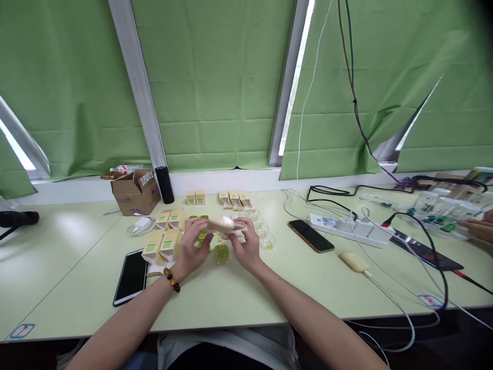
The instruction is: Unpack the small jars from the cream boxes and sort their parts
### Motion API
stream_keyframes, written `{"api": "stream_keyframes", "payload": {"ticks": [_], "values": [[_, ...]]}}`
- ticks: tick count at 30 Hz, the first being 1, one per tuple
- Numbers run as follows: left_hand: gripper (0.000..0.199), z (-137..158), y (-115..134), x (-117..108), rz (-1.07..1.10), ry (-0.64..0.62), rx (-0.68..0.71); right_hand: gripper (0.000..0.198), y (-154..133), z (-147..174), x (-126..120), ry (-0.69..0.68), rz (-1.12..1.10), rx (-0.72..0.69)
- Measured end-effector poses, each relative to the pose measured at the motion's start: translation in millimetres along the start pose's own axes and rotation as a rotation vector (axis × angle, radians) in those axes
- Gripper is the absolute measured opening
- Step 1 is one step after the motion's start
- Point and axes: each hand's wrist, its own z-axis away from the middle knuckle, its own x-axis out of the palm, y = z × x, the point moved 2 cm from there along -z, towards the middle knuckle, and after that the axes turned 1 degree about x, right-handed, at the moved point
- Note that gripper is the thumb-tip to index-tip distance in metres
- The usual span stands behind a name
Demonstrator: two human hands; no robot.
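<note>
Over the middle of the table, my left hand (195, 240) and my right hand (246, 243) grip a small beige paper box (219, 226) from its two ends. A white part shows at the box's right side; blur hides the detail. Just below the hands stands a small jar with a green top (222, 252). More green pieces (203, 235) show partly behind my left fingers. Clear little containers with yellow bits (266, 242) line up to the right of my right hand. Left of my left hand stand several beige boxes with green labels (170, 243).
Further beige boxes (235, 199) stand at the back. A phone (130, 277) lies left, another phone (311, 235) right, near a power strip (350, 229) and loose cables. A cardboard carton (135, 192) and black cylinder (164, 185) stand back left. Another person's hand (479, 228) is far right.
</note>
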Motion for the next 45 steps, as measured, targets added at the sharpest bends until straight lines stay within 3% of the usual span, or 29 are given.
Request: {"api": "stream_keyframes", "payload": {"ticks": [3, 9, 17, 22, 25, 28, 35, 41, 45], "values": [[0.02, 0.8, -9.0, 3.3, 0.09, -0.019, -0.255, 0.017, 3.5, 3.2, 3.7, -0.046, -0.026, 0.176], [0.041, -5.1, -14.0, 6.6, 0.367, -0.188, -0.663, 0.042, 19.9, 6.2, 8.3, -0.141, -0.201, 0.496], [0.054, -19.8, -21.0, 10.6, 0.46, -0.277, -0.945, 0.046, 26.7, 2.7, 13.5, -0.206, -0.253, 0.576], [0.047, -28.7, -36.1, 8.2, 0.363, -0.274, -0.998, 0.043, 23.2, 0.9, 11.1, -0.191, -0.116, 0.534], [0.044, -44.9, -62.4, 3.4, 0.114, -0.211, -0.979, 0.038, 16.0, -1.4, 5.0, -0.14, -0.019, 0.458], [0.038, -66.3, -96.5, 5.3, 0.013, -0.256, -0.985, 0.031, 7.5, -2.2, 1.9, -0.141, 0.076, 0.353], [0.036, -98.9, -156.8, 32.9, -0.256, -0.354, -1.015, 0.03, -4.4, 3.4, 6.7, -0.246, 0.178, 0.252], [0.034, -96.9, -177.3, 65.3, -0.322, -0.469, -1.016, 0.031, -3.4, 4.2, 5.9, -0.268, 0.182, 0.25], [0.042, -90.9, -184.6, 75.2, -0.308, -0.515, -0.99, 0.03, -1.7, 4.3, 5.5, -0.269, 0.186, 0.246]]}}
